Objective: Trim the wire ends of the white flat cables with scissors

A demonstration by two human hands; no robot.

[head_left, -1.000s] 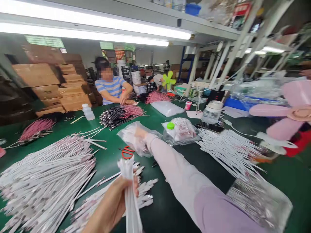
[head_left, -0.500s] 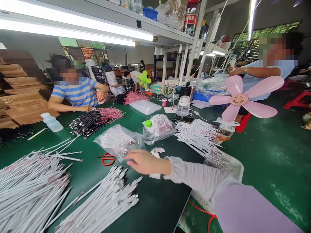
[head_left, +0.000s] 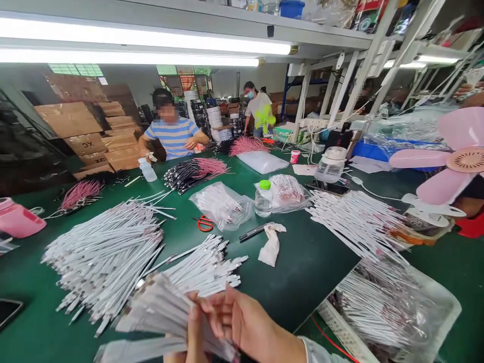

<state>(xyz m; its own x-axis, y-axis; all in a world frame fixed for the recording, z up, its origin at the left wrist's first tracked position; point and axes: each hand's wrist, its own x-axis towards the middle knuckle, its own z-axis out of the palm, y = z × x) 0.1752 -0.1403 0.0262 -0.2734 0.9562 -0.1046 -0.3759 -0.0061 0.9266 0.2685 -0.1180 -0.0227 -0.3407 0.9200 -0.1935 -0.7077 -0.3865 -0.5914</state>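
My left hand [head_left: 194,330] is closed around a bundle of white flat cables [head_left: 155,307], thumb uppermost, low in the view. The bundle fans out to the left and is slightly blurred. Against the bundle's right side lies my right hand [head_left: 255,322], its fingers curled onto the cables beside the left hand and its thumb raised. Just beyond is a smaller heap of white cables [head_left: 206,264]. To the left spreads a large pile of white cables [head_left: 113,247]. The lower part of the bundle and of my left hand is cut off by the frame edge.
Red-handled scissors [head_left: 204,223], a black pen-like tool [head_left: 252,233], a crumpled white cloth [head_left: 271,244] and a green-capped bottle [head_left: 263,199] stand ahead. Bagged cables [head_left: 221,204] lie beyond. A pink fan [head_left: 463,159] is at right. A co-worker in stripes [head_left: 176,136] sits opposite.
My right hand has drawn back from beside the bagged cables to the near edge. My left hand and the cable bundle have come into view. The view has turned left.
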